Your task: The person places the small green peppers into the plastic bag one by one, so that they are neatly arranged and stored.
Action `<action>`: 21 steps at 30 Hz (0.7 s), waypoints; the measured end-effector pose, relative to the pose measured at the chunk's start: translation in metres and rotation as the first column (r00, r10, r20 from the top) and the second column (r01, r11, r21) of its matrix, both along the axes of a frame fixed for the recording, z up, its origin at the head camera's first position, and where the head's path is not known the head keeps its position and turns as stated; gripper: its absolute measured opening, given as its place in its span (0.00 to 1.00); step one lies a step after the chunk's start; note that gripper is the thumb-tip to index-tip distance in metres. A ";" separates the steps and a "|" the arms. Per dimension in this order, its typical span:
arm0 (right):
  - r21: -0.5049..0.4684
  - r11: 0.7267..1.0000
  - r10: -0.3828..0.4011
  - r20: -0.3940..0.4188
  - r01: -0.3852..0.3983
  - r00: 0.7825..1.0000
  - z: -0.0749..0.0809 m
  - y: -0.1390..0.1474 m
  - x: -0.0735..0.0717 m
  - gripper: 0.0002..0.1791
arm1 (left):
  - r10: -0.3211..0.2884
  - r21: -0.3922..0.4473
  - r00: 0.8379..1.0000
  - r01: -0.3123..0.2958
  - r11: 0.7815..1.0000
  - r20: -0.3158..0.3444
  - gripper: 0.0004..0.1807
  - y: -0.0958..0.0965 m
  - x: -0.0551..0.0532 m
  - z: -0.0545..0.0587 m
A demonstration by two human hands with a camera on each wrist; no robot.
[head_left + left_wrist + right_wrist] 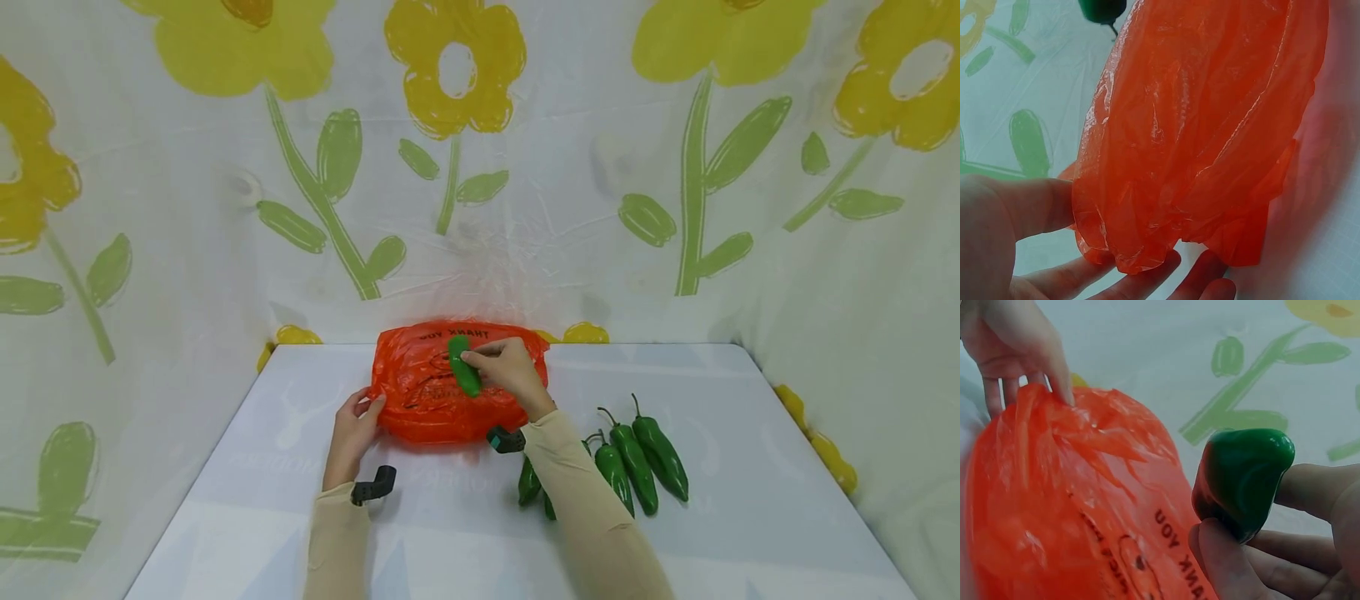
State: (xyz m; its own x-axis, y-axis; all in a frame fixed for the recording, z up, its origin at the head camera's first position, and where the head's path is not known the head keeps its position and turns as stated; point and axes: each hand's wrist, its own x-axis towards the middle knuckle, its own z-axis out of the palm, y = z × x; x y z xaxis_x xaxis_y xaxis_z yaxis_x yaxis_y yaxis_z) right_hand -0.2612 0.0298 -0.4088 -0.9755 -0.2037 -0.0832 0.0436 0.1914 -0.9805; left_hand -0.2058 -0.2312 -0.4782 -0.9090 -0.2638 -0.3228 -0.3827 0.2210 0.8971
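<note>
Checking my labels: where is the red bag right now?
In the head view, the red bag sits toward the back of the table, left of the loose green peppers, the left hand gripping its left end.

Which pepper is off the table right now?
The green pepper pinched in the right hand, seen against the red bag in the head view; the other visible peppers lie on the white table.

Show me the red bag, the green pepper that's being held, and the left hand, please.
Red bag [431, 404]: head view, on its front.
Held green pepper [1244, 475]: right wrist view, on its glossy surface.
Left hand [356, 429]: head view, on the middle of the hand.
</note>
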 end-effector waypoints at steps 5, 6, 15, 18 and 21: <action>-0.015 1.000 0.012 0.025 -0.011 1.000 -0.007 -0.012 -0.001 0.17 | -0.005 0.006 1.000 0.005 1.000 -0.002 0.37 0.000 0.002 -0.001; -0.018 1.000 0.013 0.028 -0.012 1.000 -0.008 -0.014 -0.001 0.17 | -0.006 0.007 1.000 0.006 1.000 -0.003 0.36 0.000 0.002 -0.001; 0.027 1.000 -0.008 0.015 0.008 1.000 -0.017 -0.034 -0.007 0.16 | -0.011 -0.002 1.000 0.011 1.000 -0.015 0.37 0.002 0.001 0.001; 0.041 0.999 -0.019 0.003 0.018 1.000 -0.022 -0.040 -0.010 0.17 | -0.011 -0.003 1.000 0.010 1.000 -0.014 0.36 0.002 0.002 0.001; 0.043 0.999 -0.020 -0.011 0.021 1.000 -0.025 -0.046 -0.011 0.18 | -0.010 0.000 1.000 0.010 1.000 -0.017 0.36 0.001 0.003 0.001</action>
State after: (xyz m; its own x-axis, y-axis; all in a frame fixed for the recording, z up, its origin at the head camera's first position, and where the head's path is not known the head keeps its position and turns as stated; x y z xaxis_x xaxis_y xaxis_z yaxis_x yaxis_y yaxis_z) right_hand -0.2720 -0.0163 -0.4337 -0.9804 -0.1799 -0.0809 0.0375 0.2325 -0.9719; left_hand -0.2033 -0.2300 -0.4771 -0.9169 -0.2544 -0.3076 -0.3653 0.2244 0.9034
